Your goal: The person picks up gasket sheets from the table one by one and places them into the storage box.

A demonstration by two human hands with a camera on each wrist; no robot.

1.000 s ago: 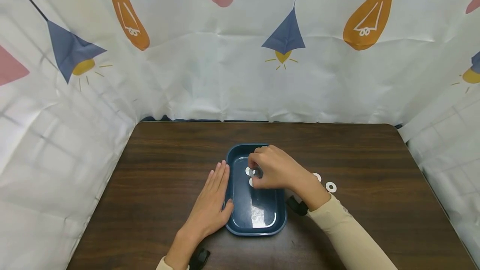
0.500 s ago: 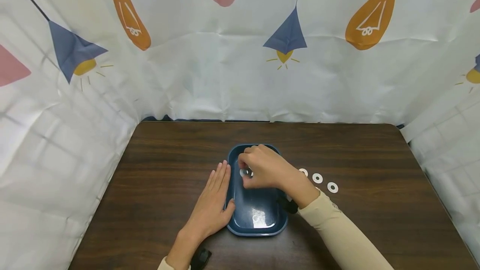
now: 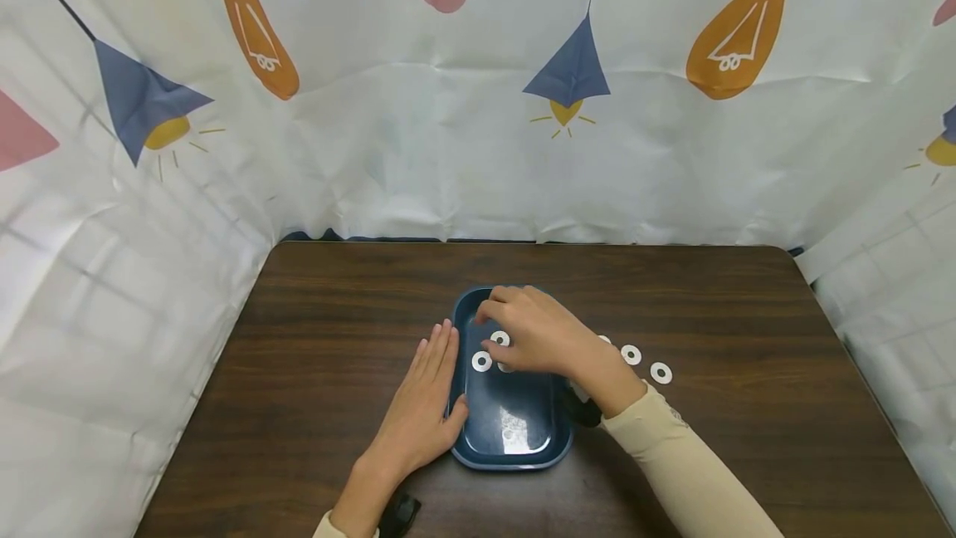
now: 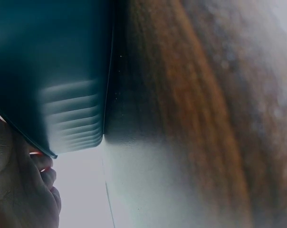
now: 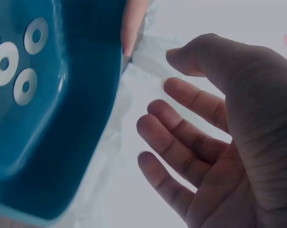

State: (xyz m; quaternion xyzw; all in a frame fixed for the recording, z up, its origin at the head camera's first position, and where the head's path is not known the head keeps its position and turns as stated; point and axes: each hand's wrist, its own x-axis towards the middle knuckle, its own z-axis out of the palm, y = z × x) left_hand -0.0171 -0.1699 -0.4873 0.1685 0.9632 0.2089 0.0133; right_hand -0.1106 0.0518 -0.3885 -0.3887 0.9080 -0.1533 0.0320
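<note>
Since 0.5 s ago the right hand (image 3: 539,337) let go its white washer (image 3: 481,361) & now hovers empty, fingers loose, over the blue tray (image 3: 523,447), so 3 washers are in, approx. 3 left on the table (image 3: 314,330), w/ left hand (image 3: 421,405) flat vs. tray's side.

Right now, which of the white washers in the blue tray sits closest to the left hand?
The washer lying alone near the tray's left wall, closest to the left hand. The other tray washers sit farther right, under the right hand.
</note>
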